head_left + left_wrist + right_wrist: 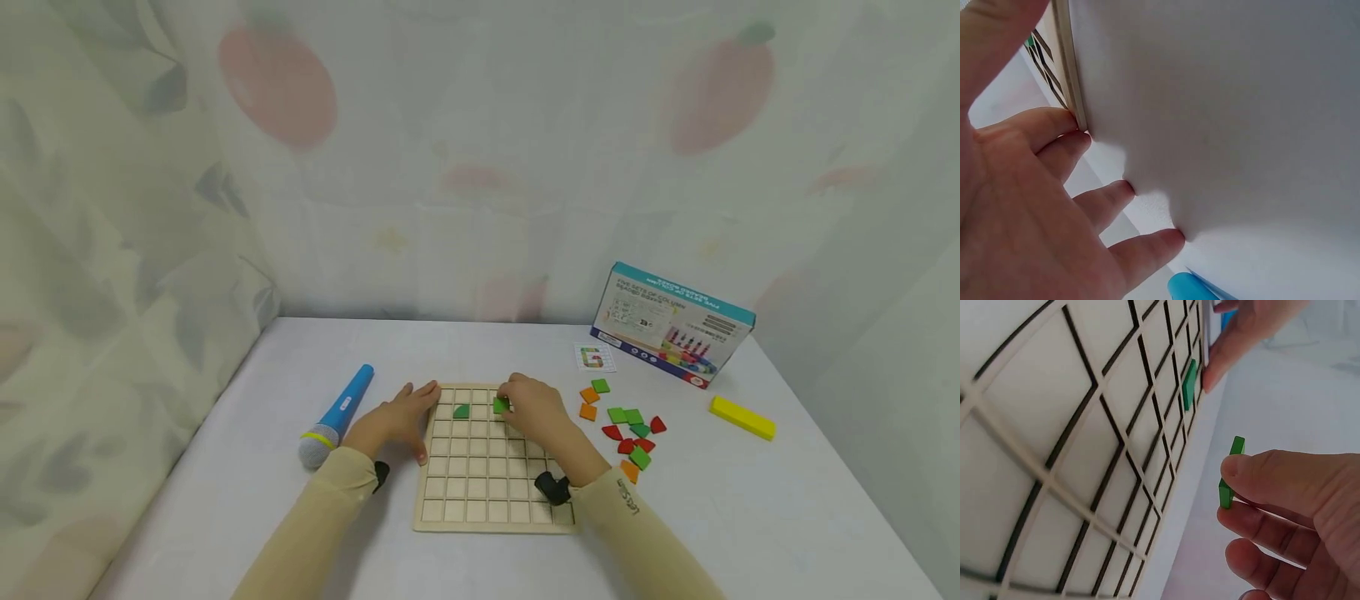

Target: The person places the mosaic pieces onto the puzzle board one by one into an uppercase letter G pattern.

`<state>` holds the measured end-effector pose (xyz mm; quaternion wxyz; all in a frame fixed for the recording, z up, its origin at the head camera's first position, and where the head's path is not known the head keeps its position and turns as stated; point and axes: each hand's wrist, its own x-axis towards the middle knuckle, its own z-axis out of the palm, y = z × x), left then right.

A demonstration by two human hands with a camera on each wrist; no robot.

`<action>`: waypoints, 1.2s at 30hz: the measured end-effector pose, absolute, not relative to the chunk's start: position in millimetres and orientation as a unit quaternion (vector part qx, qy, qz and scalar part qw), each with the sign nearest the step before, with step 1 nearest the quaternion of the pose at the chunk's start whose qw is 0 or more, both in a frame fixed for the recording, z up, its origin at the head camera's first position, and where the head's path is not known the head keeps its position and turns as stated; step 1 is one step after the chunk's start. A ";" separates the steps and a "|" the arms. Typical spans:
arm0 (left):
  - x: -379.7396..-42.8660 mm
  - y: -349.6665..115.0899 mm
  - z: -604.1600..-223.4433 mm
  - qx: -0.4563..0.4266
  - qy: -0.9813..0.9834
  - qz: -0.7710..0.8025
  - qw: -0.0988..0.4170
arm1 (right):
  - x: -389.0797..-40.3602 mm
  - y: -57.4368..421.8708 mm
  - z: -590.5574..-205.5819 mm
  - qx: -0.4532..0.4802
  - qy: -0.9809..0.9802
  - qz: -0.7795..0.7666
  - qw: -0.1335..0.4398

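A wooden grid board [457, 487] lies flat on the white table. One dark green tile [461, 412], with a rounded corner, sits in a cell near its top left. My right hand [536, 408] pinches a light green square tile [1232, 472] between thumb and index finger, held over the board's upper part. My left hand [397, 418] rests at the board's left edge, its fingers spread; in the left wrist view, fingertips [1079, 134] touch the board's corner and others touch the table.
Left of the board lies a blue toy microphone [337, 417]. To the right are several loose tiles [626, 446] in green, orange and red, a pattern card [595, 357], a yellow block [742, 417] and a toy box [672, 325]. A curtain [450, 167] hangs behind the table.
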<state>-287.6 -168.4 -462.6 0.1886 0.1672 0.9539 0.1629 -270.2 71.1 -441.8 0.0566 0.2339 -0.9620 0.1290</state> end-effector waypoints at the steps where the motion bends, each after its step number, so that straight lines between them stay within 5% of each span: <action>1: -287.5 -168.5 -463.1 0.166 0.954 0.164 0.190 | -271.3 66.6 -442.6 0.237 -0.962 0.126 0.055; 36: -289.2 -166.3 -462.5 0.162 0.954 0.156 0.196 | -289.9 31.6 -461.1 0.237 -0.968 0.082 -0.005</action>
